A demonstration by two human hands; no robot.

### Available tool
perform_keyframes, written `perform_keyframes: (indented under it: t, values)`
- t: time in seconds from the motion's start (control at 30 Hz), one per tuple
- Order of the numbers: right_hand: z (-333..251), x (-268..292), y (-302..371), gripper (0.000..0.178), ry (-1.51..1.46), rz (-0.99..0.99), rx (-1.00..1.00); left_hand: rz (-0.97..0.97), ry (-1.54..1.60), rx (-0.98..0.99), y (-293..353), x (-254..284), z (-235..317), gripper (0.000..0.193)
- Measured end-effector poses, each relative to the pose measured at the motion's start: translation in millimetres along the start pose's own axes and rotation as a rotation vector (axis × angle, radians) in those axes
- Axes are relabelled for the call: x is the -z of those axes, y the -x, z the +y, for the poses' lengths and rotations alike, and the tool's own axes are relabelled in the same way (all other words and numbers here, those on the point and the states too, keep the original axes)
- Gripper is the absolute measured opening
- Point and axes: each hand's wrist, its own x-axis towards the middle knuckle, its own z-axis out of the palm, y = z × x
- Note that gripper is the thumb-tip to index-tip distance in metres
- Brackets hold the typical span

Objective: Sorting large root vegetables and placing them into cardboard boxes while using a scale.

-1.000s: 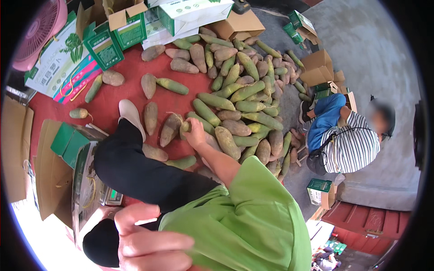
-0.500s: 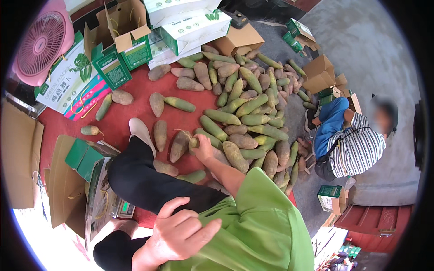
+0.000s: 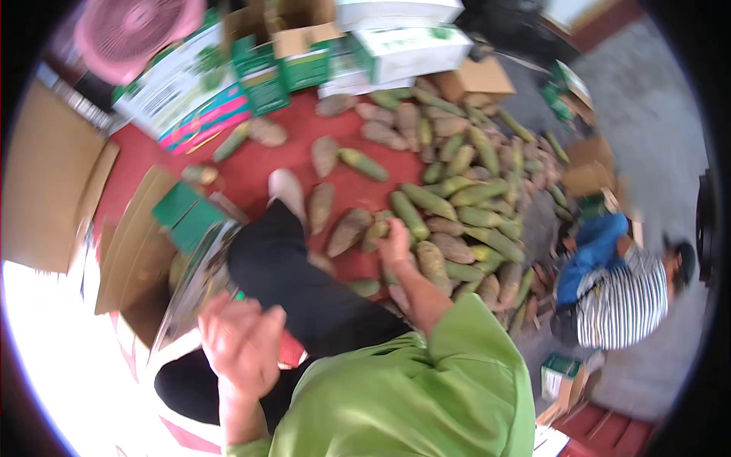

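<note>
On the red mat point(image 3: 244, 171), your right hand point(image 3: 394, 242) closes its grip on one green-brown fruit point(image 3: 375, 234) at the near edge of a heap of several dozen. Your left hand point(image 3: 242, 343) hangs loosely curled, holding nothing, above an open cardboard box point(image 3: 133, 251). Two white-and-green cartons point(image 3: 411, 49) stand beyond, beside one pink fan point(image 3: 137, 34)

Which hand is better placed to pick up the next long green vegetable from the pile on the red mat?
The right hand, probably: it already rests on a long green vegetable at the pile's edge. The left hand is raised near the knee, apart from the pile.
</note>
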Motion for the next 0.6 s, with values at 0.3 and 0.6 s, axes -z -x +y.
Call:
perform_keyframes:
  t: [0.3, 0.6]
  values:
    - [-101, 64, -25, 0.052, -0.312, 0.005, 0.275, -0.021, -0.661, 0.760, 72, 49, -83, 0.051]
    - [-326, 123, -10, 0.060, -0.850, -0.148, 0.686, -0.094, -0.610, 0.613, 105, 41, -77, 0.028]
